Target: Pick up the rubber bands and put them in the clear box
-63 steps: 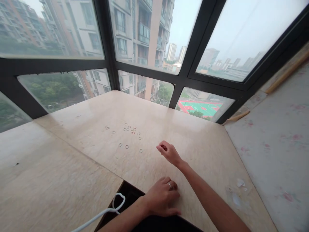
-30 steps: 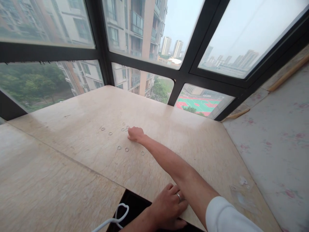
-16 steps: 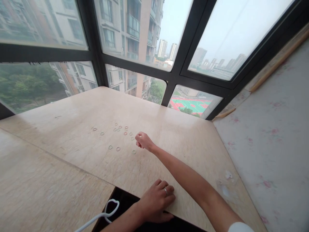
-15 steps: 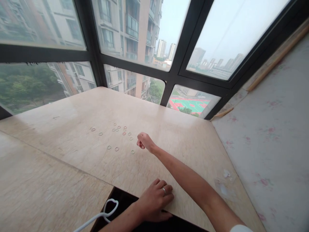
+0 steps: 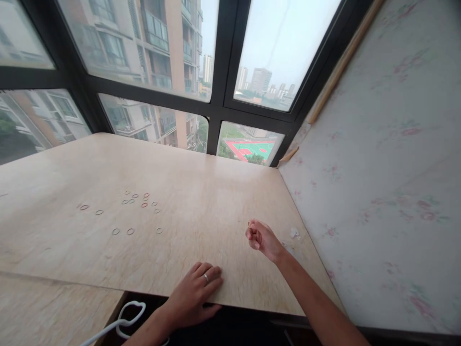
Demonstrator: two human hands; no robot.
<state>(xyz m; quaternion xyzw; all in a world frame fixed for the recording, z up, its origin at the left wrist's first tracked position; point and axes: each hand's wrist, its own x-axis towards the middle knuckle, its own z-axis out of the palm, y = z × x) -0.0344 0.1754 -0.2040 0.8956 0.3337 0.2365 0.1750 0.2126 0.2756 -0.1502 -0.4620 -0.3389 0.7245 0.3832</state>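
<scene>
My right hand [image 5: 262, 238] is closed above the right part of the stone-like counter [image 5: 216, 192], its thumb and forefinger pinched on a small thin ring [image 5: 249, 224]. At the counter's front edge my left hand [image 5: 196, 290] rests palm down with its fingers spread and holds nothing; it wears a silver ring. Several thin bands lie scattered on the left half of the counter, among them a red one [image 5: 144, 205], a green one [image 5: 159, 230] and a dark one [image 5: 84, 207].
Crumpled clear plastic [image 5: 294, 233] lies beyond my right wrist, near the flowered wall [image 5: 360, 192]. A white cable [image 5: 108, 329] loops in the dark gap at the front left. Dark window frames [image 5: 212, 125] border the counter's back.
The view has turned to the right. My right hand has moved right, away from the scattered bands, and a small ring now shows at its fingertips. My left hand stays at the edge.
</scene>
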